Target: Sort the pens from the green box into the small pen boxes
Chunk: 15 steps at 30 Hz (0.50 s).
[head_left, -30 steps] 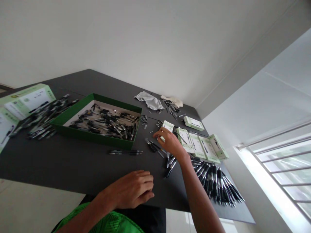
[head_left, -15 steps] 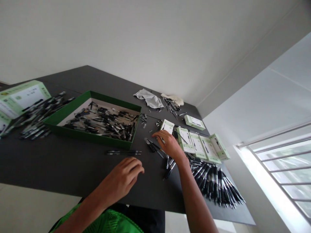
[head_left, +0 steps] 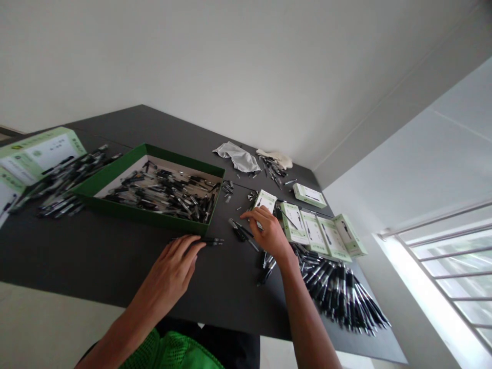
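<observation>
Two dark pens (head_left: 214, 241) lie side by side on the table below the green tray's front edge. Over their left part reaches my left hand (head_left: 172, 271), palm down with its fingers stretched out; the fingertips appear to touch the pens, and the thumb is mostly hidden. My right hand (head_left: 267, 231) hovers with bent, parted fingers in front of a small white-and-green pen box (head_left: 265, 199), nothing plainly held. Loose pens (head_left: 243, 233) lie just left of and below it, some partly covered by the wrist.
The green tray (head_left: 142, 218) is filled with jumbled pens. More pens (head_left: 73, 177) and cartons (head_left: 42, 154) lie left. At right are a row of pen boxes (head_left: 313, 233) and a fanned pile of pens (head_left: 346, 294). White cloth (head_left: 238, 156) and small parts lie farther back.
My left hand has moved left and forward, onto the two pens that lay uncovered before. My right hand has stayed almost in place. The view has shifted slightly.
</observation>
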{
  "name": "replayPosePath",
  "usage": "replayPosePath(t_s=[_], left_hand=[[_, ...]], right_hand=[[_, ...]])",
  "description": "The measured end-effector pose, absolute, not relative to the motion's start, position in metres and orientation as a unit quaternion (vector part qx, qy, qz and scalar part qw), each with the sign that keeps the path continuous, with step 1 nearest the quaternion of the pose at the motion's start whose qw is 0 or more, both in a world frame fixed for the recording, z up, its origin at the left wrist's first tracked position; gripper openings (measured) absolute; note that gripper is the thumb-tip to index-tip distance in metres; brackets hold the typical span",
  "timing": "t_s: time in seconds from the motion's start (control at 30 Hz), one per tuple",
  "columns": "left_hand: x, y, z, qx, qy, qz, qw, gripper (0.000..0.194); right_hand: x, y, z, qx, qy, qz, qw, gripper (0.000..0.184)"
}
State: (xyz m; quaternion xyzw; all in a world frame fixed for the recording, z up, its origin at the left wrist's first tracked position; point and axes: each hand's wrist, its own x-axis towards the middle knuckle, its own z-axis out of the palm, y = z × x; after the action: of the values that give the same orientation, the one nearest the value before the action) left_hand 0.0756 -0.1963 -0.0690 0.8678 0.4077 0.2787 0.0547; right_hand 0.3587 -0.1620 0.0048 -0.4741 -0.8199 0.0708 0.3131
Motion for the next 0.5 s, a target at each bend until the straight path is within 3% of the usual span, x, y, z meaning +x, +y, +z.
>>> replayPosePath(t_s=[0.5], left_hand=[[0.074,-0.193,-0.083,0.855,0.434,0.275,0.074,0.033]], right_hand=[[0.360,-0.164,0.005,-0.474,-0.817,0.067,0.320,0.026]])
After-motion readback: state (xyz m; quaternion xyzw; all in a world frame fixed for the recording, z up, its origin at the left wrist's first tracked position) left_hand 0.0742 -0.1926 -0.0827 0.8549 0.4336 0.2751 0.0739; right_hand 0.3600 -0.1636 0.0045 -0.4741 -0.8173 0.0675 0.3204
